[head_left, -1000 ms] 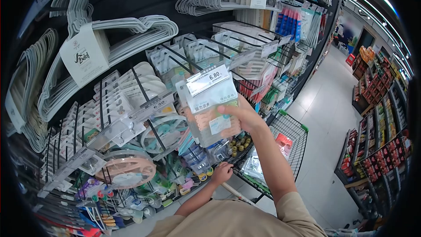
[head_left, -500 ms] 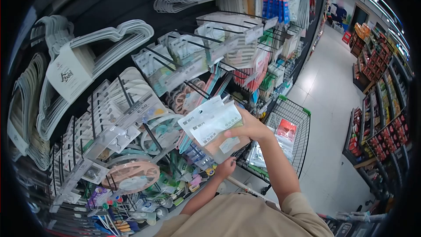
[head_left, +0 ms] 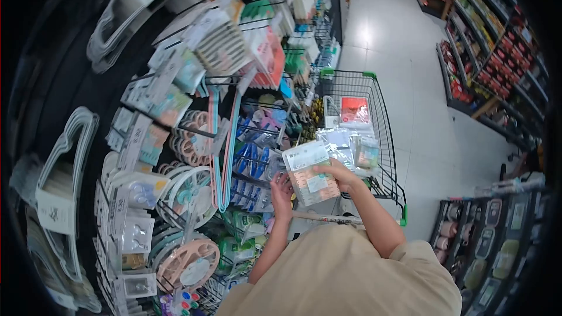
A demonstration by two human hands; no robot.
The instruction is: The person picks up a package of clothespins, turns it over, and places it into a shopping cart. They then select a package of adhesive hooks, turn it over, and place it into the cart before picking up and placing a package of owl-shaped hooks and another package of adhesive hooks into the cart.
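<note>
My right hand (head_left: 342,175) is closed on the right side of what look like two overlapped packs of clothespins (head_left: 317,184), with white headers and peach-coloured clips showing through the clear fronts. The thumb lies across the front. To the left, my left hand (head_left: 282,195) is raised with its fingers apart, close to the packs' left edge and holding nothing. Behind the packs stands the shopping cart (head_left: 389,126), a wire basket with green corners. Inside it lie a red-and-clear package (head_left: 355,110), clear plastic packets (head_left: 336,140) and a small greenish pack (head_left: 366,152).
On the left, a rack carries white hangers (head_left: 58,187), round drying hangers (head_left: 190,263), pink and blue hangers (head_left: 225,152) and several hanging packs. Pale floor (head_left: 404,82) runs along the cart's right. Stocked shelves (head_left: 497,41) line the far side.
My view has swung right and down toward the cart. The packs are now in front of the cart basket, and my left hand has come up beside them with its fingers spread.
</note>
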